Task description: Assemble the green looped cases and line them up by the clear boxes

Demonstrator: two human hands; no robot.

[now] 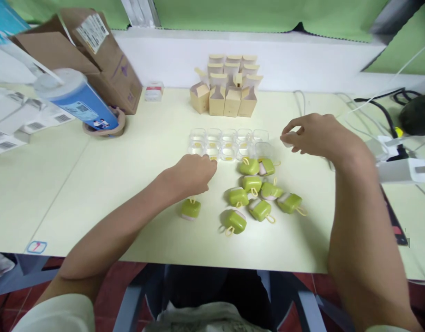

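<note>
My left hand is closed, its fingertips at the front edge of a group of clear plastic cups; what it pinches, if anything, is hidden. Yellow spots show in several cups. Off to their right, my right hand is raised with thumb and fingers pinched on a small whitish piece. Several small green-and-white cases with yellow loops lie in a loose cluster between my hands. One separate green case rests just below my left hand.
Small open cardboard boxes stand against the back wall. At left are a large brown carton, a blue cylindrical container and white boxes. On the right lie cables, a white plug block and a dark phone.
</note>
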